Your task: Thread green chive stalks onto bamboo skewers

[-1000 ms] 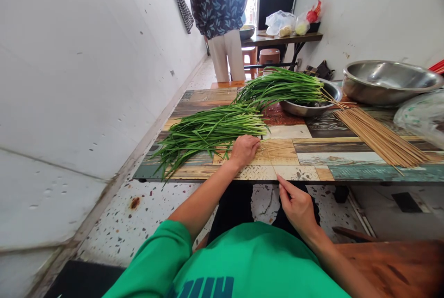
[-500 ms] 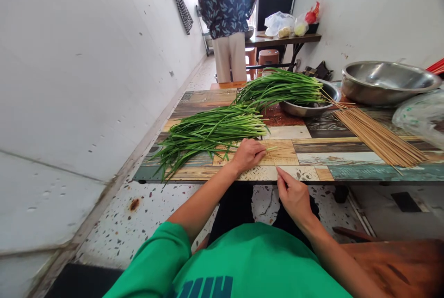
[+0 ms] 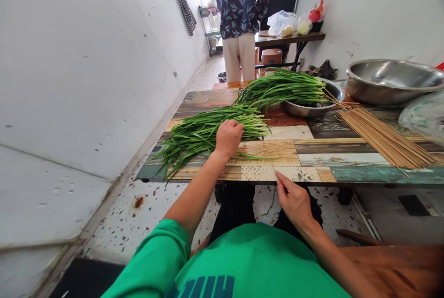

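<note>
My left hand [image 3: 229, 138] reaches onto the near pile of garlic chives [image 3: 192, 134], its fingers closed in a pinch among the pale stems. My right hand [image 3: 294, 201] is at the table's near edge, thumb and forefinger pressed together on a thin pale stick that looks like a bamboo skewer and is barely visible. Just beyond its fingertips, a few loose chive stems [image 3: 258, 156] lie apart from the pile. A second bunch of chives [image 3: 287, 86] rests partly over a metal bowl [image 3: 305, 111] behind the first pile.
Bamboo skewers [image 3: 385, 138] lie in a bundle on the right of the patterned table [image 3: 326, 159]. Beyond them are a large steel basin [image 3: 388, 90] and a clear plastic bag [image 3: 423, 115]. A person [image 3: 241, 11] stands past the far edge, by another table [image 3: 305, 38] with bags.
My left hand has moved away from the loose chive near the right hand, up and left onto the pile. The right hand keeps nearly the same place. The person behind stands slightly farther right.
</note>
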A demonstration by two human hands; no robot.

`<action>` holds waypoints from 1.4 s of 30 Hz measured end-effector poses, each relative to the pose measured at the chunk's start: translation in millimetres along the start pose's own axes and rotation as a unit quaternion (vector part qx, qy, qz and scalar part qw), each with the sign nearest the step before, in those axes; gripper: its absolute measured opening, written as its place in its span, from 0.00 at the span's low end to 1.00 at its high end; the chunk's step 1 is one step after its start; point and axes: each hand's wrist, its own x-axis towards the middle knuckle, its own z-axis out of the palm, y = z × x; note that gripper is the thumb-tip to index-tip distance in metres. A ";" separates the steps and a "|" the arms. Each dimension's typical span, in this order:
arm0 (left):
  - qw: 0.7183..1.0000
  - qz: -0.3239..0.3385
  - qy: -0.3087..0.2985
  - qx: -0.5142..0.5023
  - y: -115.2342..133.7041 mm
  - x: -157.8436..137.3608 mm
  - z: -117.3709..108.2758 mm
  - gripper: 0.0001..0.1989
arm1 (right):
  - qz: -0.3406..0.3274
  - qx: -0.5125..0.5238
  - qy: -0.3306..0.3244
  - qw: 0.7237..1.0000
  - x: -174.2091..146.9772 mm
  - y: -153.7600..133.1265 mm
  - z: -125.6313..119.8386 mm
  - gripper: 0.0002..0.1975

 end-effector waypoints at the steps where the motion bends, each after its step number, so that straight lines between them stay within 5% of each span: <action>1: 1.000 0.019 0.000 -0.007 0.3 2.9 1.3 0.08 | -0.002 0.005 0.004 1.000 0.1 0.0 0.4 0.17; 5: 0.996 0.088 -0.003 -0.018 9.0 8.8 16.0 0.06 | -0.010 0.015 0.021 1.000 0.5 0.6 1.1 0.17; 18: 0.993 0.119 0.011 -0.011 26.0 -1.1 28.4 0.09 | 0.015 0.021 0.007 1.000 -1.5 3.2 -3.1 0.17; 26: 0.990 0.009 -0.083 -0.111 36.9 -10.4 35.6 0.12 | 0.034 0.016 -0.005 0.999 -8.5 0.8 -5.9 0.17; 42: 0.984 -0.035 -0.064 -0.161 42.8 -8.6 37.1 0.12 | 0.052 0.044 -0.017 0.998 2.3 6.9 -12.4 0.17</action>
